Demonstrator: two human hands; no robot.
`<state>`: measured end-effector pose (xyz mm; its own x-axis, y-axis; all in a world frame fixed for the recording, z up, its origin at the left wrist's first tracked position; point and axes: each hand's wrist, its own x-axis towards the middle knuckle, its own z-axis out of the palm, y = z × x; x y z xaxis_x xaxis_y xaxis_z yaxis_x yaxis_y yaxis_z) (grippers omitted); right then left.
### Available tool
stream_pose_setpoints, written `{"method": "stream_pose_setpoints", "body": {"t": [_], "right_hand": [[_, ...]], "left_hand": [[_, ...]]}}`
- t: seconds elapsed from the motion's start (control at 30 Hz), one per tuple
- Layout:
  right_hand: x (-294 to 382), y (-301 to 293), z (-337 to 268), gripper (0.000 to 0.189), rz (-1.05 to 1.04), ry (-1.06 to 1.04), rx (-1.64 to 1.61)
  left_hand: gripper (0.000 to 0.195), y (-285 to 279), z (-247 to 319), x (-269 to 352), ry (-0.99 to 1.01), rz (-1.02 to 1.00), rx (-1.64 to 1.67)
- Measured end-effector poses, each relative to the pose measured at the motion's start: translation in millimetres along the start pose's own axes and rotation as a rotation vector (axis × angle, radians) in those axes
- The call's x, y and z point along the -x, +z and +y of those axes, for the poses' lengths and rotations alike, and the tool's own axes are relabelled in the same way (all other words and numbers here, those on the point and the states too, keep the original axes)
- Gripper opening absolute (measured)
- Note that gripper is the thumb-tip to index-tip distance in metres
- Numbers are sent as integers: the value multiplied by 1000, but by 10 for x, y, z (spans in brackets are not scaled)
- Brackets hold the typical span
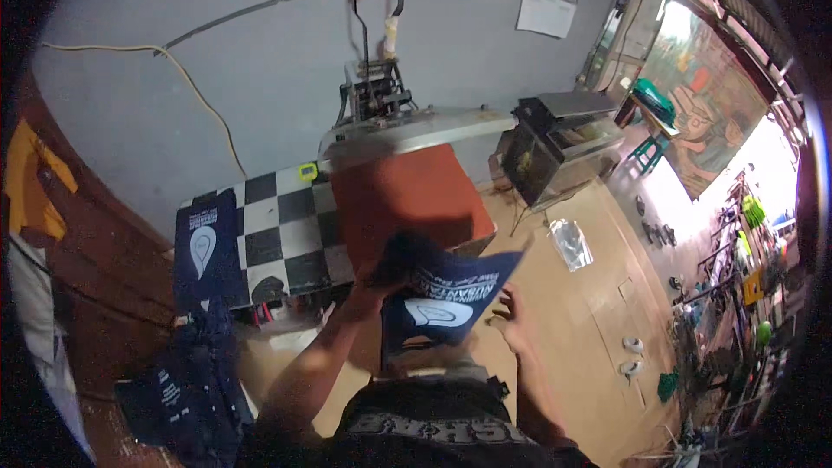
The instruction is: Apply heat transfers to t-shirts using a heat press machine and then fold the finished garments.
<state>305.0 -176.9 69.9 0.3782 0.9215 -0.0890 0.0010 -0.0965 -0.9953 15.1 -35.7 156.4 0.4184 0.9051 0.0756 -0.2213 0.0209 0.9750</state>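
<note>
My left hand [377, 283] is shut on a navy cloth item [481, 273], possibly a bag or garment, bearing white print and a drop-shaped mark. The cloth hangs in front of my body, its far corner lifted to the right. Beside its right edge is my right hand [510, 322], fingers apart and holding nothing that I can see. Just beyond the cloth stands a heat press [380, 94] with an orange-red lower pad [403, 188]. Its pale upper plate [442, 127] sits behind and above the pad. Shadow partly hides the left fingers.
Left of the press, a similar printed navy piece [205, 247] lies on a checkered table [279, 198] with a yellow timer [307, 172]. More dark cloth [195, 377] is heaped lower left. A glass tank [552, 149] stands right; clear plastic [572, 245] lies on the floor.
</note>
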Motion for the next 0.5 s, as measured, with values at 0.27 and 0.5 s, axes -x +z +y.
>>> {"method": "stream_pose_setpoints", "body": {"t": [0.27, 0.5], "right_hand": [[-759, -107, -271, 53, -486, 86, 213], [-1534, -456, -65, 54, -692, -35, -24]], "left_hand": [[62, -148, -278, -393, -24, 231, -346], [37, -296, -513, -674, 95, 293, -793]]}}
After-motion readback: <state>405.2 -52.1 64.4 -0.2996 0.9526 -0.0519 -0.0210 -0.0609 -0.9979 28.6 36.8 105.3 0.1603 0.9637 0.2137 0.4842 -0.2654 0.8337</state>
